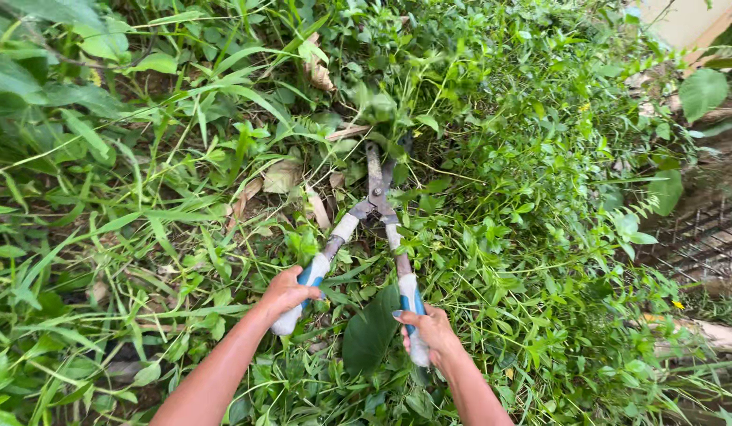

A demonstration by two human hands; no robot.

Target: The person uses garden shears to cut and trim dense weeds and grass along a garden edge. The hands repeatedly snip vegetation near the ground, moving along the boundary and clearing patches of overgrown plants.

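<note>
Both forearms enter from the bottom edge. Left hand (287,293) has its fingers wrapped tight around the left blue-and-white grip of the hedge shears (375,207); right hand (430,331) is likewise closed around the right grip. Handles converge upward to the pivot, and the rusty blades lie nearly shut, pointing away into the green weeds (531,158). One broad dark leaf (370,331) sits between the two hands. Dry brown leaves (280,177) lie just left of the blades. Wire mesh (707,237) shows at the right edge
</note>
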